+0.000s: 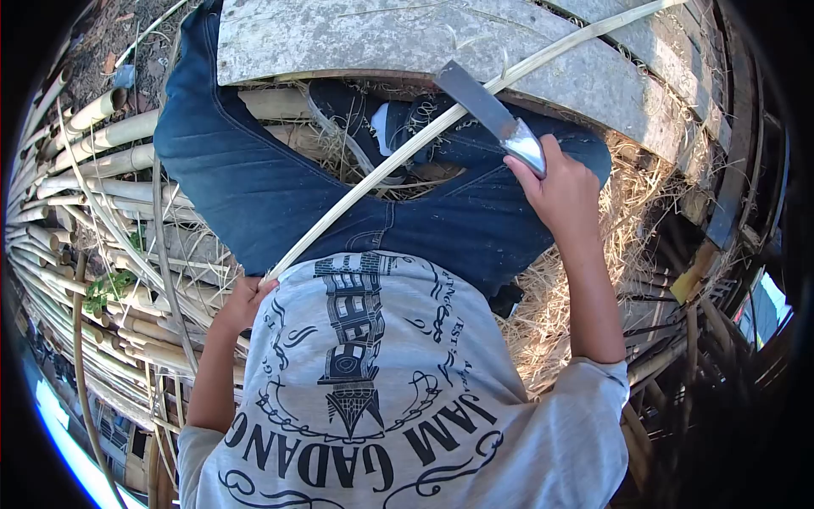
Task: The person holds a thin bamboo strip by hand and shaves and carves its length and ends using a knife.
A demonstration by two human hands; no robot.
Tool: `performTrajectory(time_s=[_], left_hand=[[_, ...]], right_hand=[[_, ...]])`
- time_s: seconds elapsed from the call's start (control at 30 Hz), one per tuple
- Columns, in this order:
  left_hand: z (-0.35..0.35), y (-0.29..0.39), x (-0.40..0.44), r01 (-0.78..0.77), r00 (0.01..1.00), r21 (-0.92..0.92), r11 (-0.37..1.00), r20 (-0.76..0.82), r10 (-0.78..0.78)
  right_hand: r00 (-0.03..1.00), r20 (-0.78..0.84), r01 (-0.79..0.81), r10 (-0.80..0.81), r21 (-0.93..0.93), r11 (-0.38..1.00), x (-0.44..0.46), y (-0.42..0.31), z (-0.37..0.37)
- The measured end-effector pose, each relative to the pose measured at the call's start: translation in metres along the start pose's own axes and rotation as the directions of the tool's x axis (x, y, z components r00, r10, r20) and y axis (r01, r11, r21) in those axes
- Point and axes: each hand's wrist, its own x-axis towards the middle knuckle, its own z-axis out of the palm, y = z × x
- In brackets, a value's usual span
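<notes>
A long pale bamboo strip (365,186) runs diagonally from my waist, over my lap, to the boards at the top right. Its lower end is in my left hand (246,303), which is closed at the left edge of my shirt. My right hand (560,182) is wrapped round the metal-coloured handle of a knife (476,97). The knife's broad, dark blade lies across the strip, pointing up and left. Whether the edge cuts into the strip cannot be made out. Thin curled shavings show near the blade.
Weathered wooden boards (339,41) lie ahead of my crossed legs (216,161). Many bamboo poles (127,136) are stacked at the left. A heap of shavings (551,327) lies at my right side, with dark timbers beyond it.
</notes>
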Motion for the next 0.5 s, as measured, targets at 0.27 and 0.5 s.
performTrajectory(time_s=[0.27, 0.5], left_hand=[[0.008, -0.013, -0.011, 0.021, 0.993, 0.06, 0.998, -0.113, -0.014], [0.02, 0.014, -0.014, 0.068, 0.99, 0.049, 0.996, -0.124, -0.062]], right_hand=[[0.997, 0.009, 0.081, -0.081, -0.082, 0.993, 0.0, -0.009, -0.008], [0.999, -0.017, -0.05, 0.05, 0.032, 0.998, 0.002, -0.007, -0.006]])
